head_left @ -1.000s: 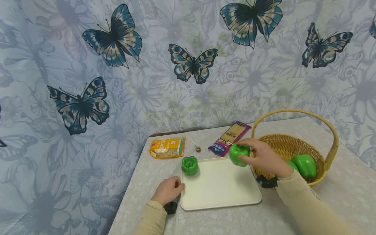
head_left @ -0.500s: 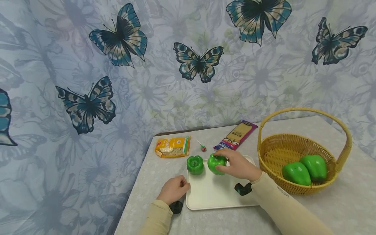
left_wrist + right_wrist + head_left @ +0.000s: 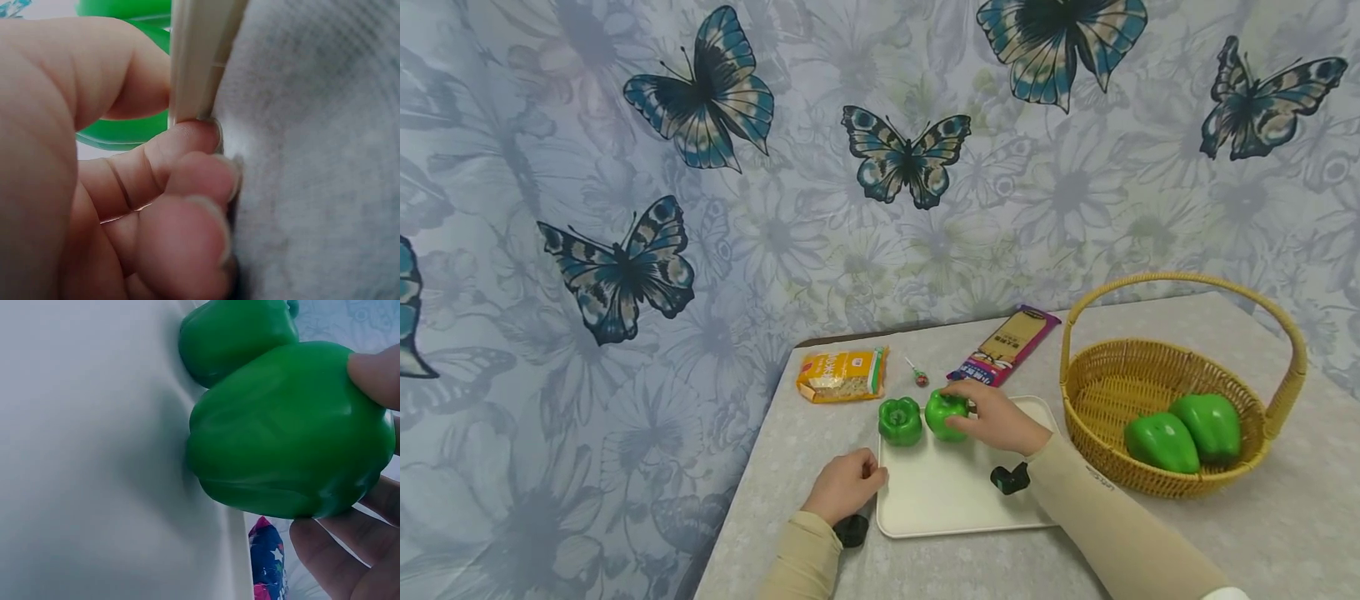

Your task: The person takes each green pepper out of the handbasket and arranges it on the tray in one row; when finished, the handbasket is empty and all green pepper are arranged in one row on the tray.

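Note:
My right hand (image 3: 996, 419) grips a glossy green bell pepper (image 3: 945, 417) over the back left part of a cream tray (image 3: 940, 496). In the right wrist view the thumb and fingertips hold this pepper from one end, and its other end is close over the tray. Right beside it, a second green bell pepper (image 3: 900, 422) sits at the tray's back left corner. My left hand (image 3: 845, 482) pinches the tray's left edge. The left wrist view shows the thumb on one side of the rim (image 3: 197, 62) and curled fingers on the other.
A wicker basket (image 3: 1101, 454) with a tall handle stands to the right, with two green bell peppers (image 3: 1161, 442) inside. Behind the tray lie an orange food packet (image 3: 842, 375), a lollipop (image 3: 919, 377) and a purple noodle packet (image 3: 1006, 346). A butterfly-patterned wall rises behind the table.
My right hand has carried the bell pepper left from beside the basket, across the tray, and lowered it next to the other pepper. My left hand keeps its place at the tray's edge.

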A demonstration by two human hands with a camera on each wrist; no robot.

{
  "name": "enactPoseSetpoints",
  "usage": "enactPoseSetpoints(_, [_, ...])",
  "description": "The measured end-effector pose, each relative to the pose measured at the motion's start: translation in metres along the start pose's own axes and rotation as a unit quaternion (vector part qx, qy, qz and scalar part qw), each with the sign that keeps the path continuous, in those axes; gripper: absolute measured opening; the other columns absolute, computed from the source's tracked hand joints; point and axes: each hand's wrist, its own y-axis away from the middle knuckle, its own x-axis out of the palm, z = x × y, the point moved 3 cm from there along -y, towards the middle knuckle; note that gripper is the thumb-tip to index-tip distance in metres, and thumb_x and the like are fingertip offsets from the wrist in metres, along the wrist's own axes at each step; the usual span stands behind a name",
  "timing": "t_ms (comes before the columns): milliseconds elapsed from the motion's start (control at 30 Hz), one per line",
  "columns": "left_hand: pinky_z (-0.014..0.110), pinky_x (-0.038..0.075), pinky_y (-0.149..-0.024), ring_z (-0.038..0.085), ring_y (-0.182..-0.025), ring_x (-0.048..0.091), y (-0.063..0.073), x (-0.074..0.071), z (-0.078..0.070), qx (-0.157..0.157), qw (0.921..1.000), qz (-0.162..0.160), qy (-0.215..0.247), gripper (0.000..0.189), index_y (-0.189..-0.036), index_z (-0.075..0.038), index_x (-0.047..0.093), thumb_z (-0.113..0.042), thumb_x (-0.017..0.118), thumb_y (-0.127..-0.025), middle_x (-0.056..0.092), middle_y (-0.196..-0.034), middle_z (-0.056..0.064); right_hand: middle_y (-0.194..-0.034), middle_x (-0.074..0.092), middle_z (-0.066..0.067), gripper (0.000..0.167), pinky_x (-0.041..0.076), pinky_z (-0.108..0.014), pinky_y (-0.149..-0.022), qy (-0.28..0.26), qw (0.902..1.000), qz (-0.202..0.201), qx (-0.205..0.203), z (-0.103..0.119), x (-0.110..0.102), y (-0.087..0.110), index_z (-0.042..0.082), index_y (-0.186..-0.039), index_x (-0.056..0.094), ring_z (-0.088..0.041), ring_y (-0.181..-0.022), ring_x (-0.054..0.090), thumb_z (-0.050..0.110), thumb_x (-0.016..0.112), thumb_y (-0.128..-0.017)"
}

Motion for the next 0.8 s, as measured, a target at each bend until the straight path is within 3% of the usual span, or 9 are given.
enactPoseSetpoints(800, [0.028,0.037,-0.054,0.01,-0.058,0.048,0.002,-0.003,-0.003,0.005,1.0,-0.003,0.006,0.02,-0.083,-0.02,0.059,-0.035,0.063,-0.095,0.051,-0.065,-0.008,-0.148,0.053,-0.018,0.051,0.05,-0.053,-0.102,-0.011,0.9996,-0.011,0.022,-0.011,0.011,-0.003,0.008,-0.143,0.057,-0.037,-0.131,0.057,0.021,0.073,-0.097])
